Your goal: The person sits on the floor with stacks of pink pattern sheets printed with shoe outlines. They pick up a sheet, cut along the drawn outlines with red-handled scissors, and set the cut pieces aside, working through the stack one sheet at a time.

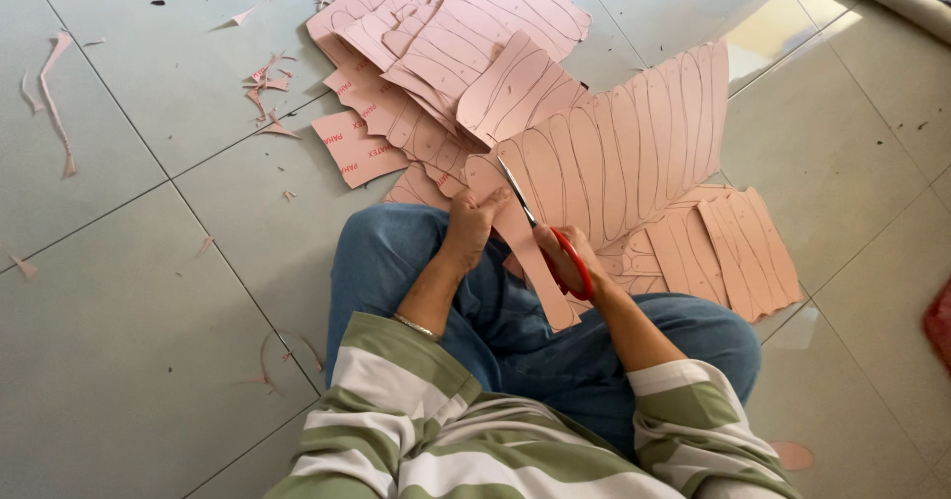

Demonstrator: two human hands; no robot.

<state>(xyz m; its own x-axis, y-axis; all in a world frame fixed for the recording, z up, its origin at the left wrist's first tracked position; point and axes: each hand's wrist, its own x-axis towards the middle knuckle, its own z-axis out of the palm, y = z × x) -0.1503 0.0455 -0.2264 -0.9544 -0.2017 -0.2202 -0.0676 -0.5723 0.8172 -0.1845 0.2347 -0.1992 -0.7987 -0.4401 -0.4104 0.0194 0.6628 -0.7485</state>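
Note:
I sit on the floor in blue jeans and a green-and-white striped top. My right hand (567, 257) grips red-handled scissors (540, 229), whose blades point up and left into a large pink sheet (634, 142) marked with curved black outlines. My left hand (474, 216) pinches the lower left edge of that sheet, right beside the blades. A long pink strip (540, 279) hangs from the cut down over my lap between the two hands.
A pile of pink outlined sheets (466, 43) lies on the grey tiled floor ahead. Smaller cut pieces (738, 246) are stacked to the right. Thin pink offcuts (54, 93) are scattered at the left. A red object (939, 326) shows at the right edge.

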